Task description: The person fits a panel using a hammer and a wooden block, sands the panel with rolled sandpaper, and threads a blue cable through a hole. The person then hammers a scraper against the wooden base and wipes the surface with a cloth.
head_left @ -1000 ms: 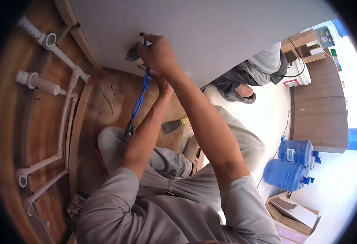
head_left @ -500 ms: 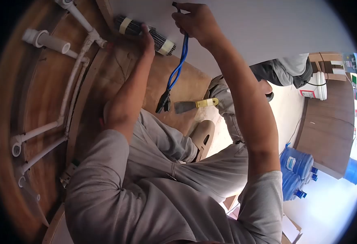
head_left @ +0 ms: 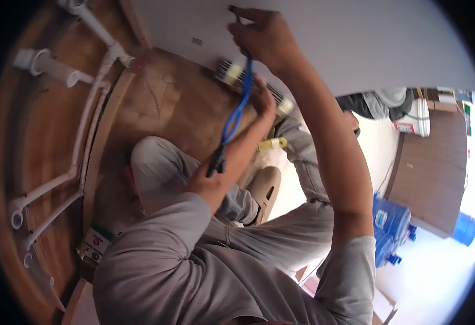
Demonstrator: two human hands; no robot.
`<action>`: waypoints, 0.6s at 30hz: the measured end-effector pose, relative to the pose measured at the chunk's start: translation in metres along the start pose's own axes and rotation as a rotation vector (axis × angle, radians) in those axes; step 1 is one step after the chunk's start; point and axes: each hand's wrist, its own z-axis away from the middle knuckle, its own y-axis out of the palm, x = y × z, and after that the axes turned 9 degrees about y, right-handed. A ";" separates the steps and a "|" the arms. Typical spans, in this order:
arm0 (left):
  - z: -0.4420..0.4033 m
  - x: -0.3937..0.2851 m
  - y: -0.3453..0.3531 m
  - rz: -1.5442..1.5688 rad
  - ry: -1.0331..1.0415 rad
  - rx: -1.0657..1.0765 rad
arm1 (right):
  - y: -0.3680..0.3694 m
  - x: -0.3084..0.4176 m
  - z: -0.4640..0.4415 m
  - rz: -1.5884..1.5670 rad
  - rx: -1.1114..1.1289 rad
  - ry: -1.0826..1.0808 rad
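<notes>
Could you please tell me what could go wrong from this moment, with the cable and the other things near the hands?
The cable hangs from the right hand, its black ends in front of the left forearm in this view, so it could snag as the hands move.
The left hand alone holds the bundle, which might tip or slip.
The yellow handle lies near the shoe and might get kicked.

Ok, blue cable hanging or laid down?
Hanging: right hand grips the blue cable high up; its black lower ends dangle below.
</notes>
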 end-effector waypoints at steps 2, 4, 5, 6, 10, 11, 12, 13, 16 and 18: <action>0.010 0.001 0.004 0.023 -0.049 -0.043 | 0.001 0.005 0.000 -0.064 0.040 0.040; 0.020 -0.002 0.006 0.047 -0.115 -0.055 | -0.002 0.009 0.005 -0.081 0.055 0.099; 0.025 -0.003 0.007 0.057 -0.149 -0.049 | -0.003 0.010 0.006 -0.070 0.050 0.104; 0.028 -0.003 0.008 0.062 -0.186 -0.041 | -0.003 0.011 0.007 -0.060 0.047 0.093; 0.035 0.000 0.010 0.080 -0.363 0.006 | -0.002 0.006 0.003 0.010 0.037 0.050; 0.027 0.006 0.014 -0.207 -0.098 -0.074 | -0.003 0.002 0.000 0.036 0.033 0.043; -0.004 0.020 -0.004 -0.287 -0.275 0.218 | -0.003 -0.001 -0.003 0.102 0.005 0.010; -0.011 -0.018 -0.023 -0.284 -0.106 0.160 | -0.001 -0.004 -0.009 0.169 -0.022 -0.023; -0.062 -0.070 -0.064 -0.173 -0.212 0.072 | 0.006 -0.024 -0.030 0.189 -0.108 -0.200; -0.111 -0.069 -0.084 0.030 -0.015 0.049 | 0.010 -0.027 -0.029 0.154 -0.094 -0.225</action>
